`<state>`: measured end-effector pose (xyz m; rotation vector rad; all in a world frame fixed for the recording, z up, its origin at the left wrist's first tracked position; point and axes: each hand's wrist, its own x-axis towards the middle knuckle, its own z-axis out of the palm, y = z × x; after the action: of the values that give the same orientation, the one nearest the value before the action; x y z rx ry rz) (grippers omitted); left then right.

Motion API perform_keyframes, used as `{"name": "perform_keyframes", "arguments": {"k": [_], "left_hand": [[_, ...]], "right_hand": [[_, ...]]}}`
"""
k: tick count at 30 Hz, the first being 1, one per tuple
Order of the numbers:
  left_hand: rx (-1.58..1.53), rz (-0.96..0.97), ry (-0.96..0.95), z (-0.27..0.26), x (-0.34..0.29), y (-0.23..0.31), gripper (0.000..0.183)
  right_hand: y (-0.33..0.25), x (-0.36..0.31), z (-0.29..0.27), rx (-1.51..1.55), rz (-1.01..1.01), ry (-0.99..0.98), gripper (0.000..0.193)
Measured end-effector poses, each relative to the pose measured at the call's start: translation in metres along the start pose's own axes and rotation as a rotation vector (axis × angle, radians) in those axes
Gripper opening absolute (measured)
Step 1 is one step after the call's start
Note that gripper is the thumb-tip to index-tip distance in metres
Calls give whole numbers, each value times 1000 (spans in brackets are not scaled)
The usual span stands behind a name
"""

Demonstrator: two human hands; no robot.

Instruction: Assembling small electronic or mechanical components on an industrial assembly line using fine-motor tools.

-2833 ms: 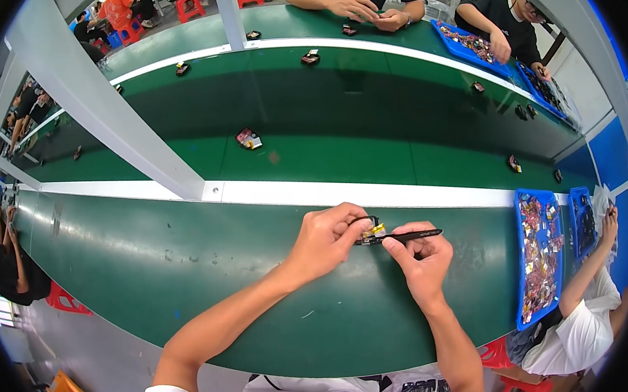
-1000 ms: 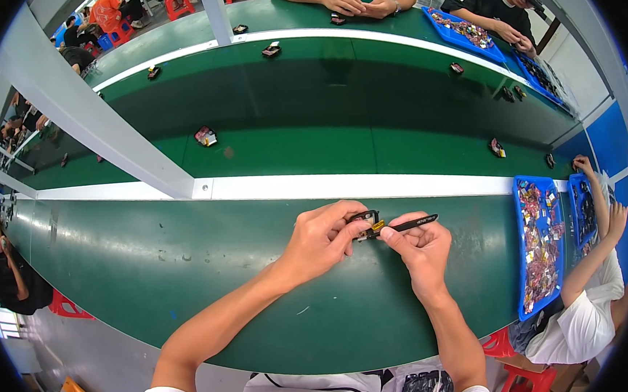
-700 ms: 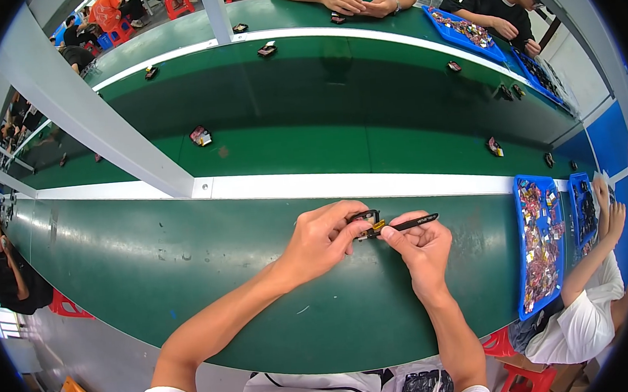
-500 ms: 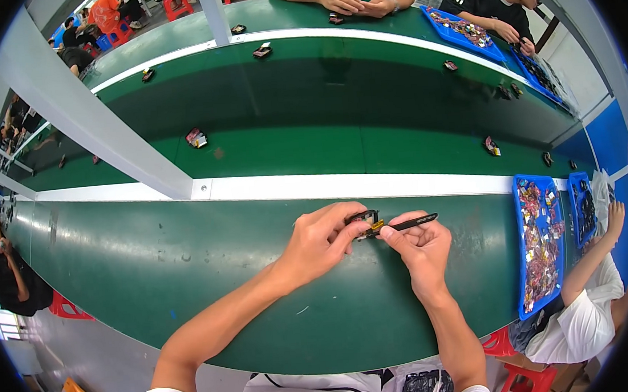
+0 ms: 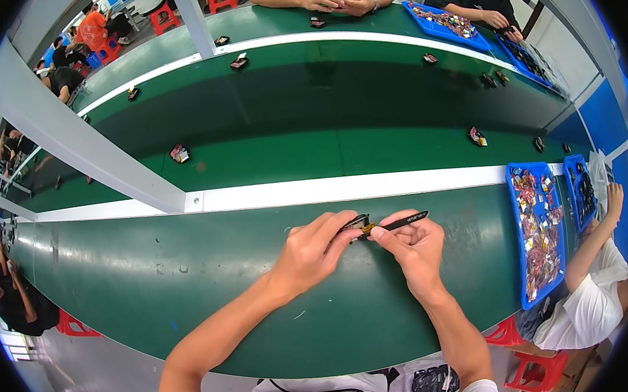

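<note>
Over the near green worktop (image 5: pixel 225 275), my two hands meet at a small black plastic frame (image 5: pixel 360 220). My left hand (image 5: pixel 307 255) pinches the frame between thumb and fingers. Part of it is hidden behind the fingertips. A small yellow strip (image 5: pixel 369 228) shows at the frame's right side. My right hand (image 5: pixel 418 250) is closed around slim black tweezers (image 5: pixel 407 220), which slant up to the right. Their tip is at the yellow strip, partly covered by my right thumb.
Right of my hands stands a blue tray (image 5: pixel 515 236) of small wrapped parts, with another blue tray (image 5: pixel 585 226) of black pieces beyond. Past the white rail (image 5: pixel 342 188), a green belt (image 5: pixel 268 159) carries several small assemblies. A white post (image 5: pixel 84 132) rises left. Co-workers sit around.
The whole view has tilted and shifted a little. Both hands keep their holds and remain together at the frame, with the tweezers tip still beside the yellow strip.
</note>
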<state>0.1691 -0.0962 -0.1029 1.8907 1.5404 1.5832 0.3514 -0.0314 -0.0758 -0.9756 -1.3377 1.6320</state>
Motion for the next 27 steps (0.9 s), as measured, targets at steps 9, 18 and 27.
{"name": "perform_keyframes", "arguments": {"k": [9, 18, 27], "left_hand": [[-659, -631, -228, -11, 9, -2, 26], [-815, -704, -302, -18, 12, 1, 32], [-857, -691, -265, -18, 10, -1, 36]], "right_hand": [[6, 1, -3, -72, -73, -11, 13], [8, -4, -3, -111, -267, -9, 15], [12, -7, 2, -347, -484, 76, 13]]}}
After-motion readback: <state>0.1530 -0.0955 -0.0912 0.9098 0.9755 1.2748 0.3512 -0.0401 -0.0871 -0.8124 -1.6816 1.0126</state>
